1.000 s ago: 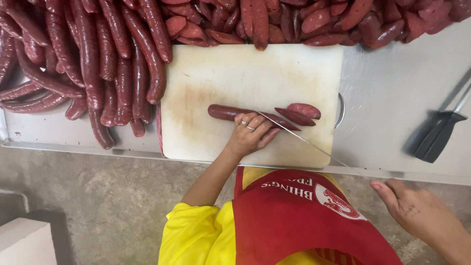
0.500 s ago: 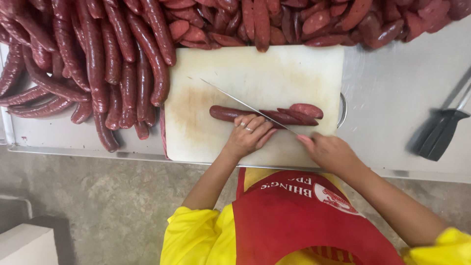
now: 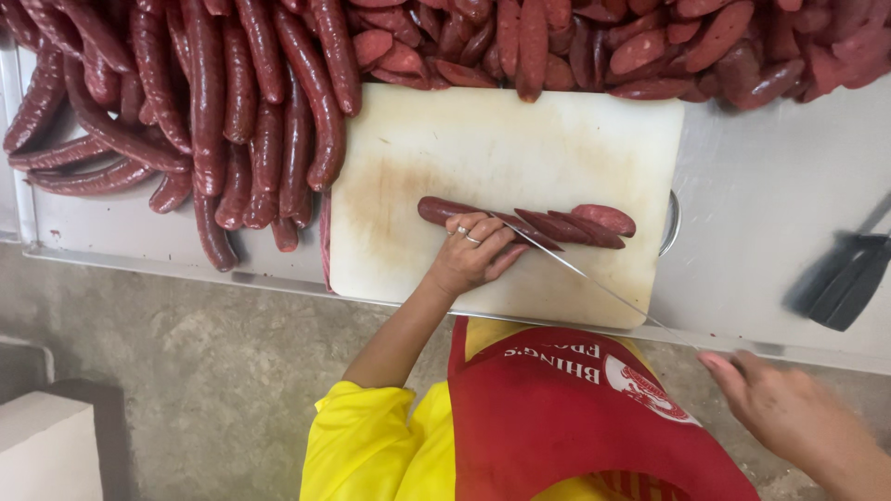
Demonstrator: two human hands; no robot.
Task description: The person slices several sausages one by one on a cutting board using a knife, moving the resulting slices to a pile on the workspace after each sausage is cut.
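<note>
Red-brown sausage [image 3: 445, 210], long and partly sliced, lies across the white plastic cutting board [image 3: 483, 139], pinned under the curled fingers of the left hand [image 3: 473, 255]. Half a second ago the right hand [image 3: 789, 417] was close in; now it has drawn the thin steel knife [image 3: 594, 278] back off the board, finishing a slicing stroke. Its grip on the handle is hidden, and I cannot tell how the fingers close.

sausage [image 3: 520, 221] on cutting board [image 3: 520, 139] | whole sausages [image 3: 186, 111] left | slices [image 3: 650, 46] behind | scraper [image 3: 849, 278] right
</note>
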